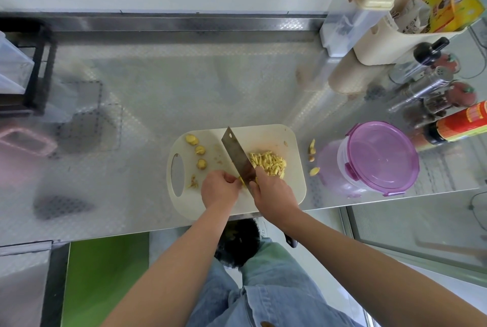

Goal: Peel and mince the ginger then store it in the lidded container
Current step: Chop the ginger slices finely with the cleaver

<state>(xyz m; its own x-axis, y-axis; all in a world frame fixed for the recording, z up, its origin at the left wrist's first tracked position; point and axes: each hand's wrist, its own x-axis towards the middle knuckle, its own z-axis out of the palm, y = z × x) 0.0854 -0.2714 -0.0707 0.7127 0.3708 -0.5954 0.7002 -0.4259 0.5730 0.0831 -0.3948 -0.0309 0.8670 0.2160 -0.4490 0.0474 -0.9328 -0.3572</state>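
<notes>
On the cutting board (263, 131), cut ginger (267, 163) lay piled at the cleaver's (237, 155) 3 o'clock; the left hand (220, 189), fingers curled, pinched a ginger piece (241, 181), likely firm, light and slippery, best pinned by fingertips, while the right hand (274, 193) gripped the cleaver near its heel.

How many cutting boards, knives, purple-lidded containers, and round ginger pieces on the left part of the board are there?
cutting board: 1
knife: 1
purple-lidded container: 1
round ginger pieces: 3
Total: 6
</notes>
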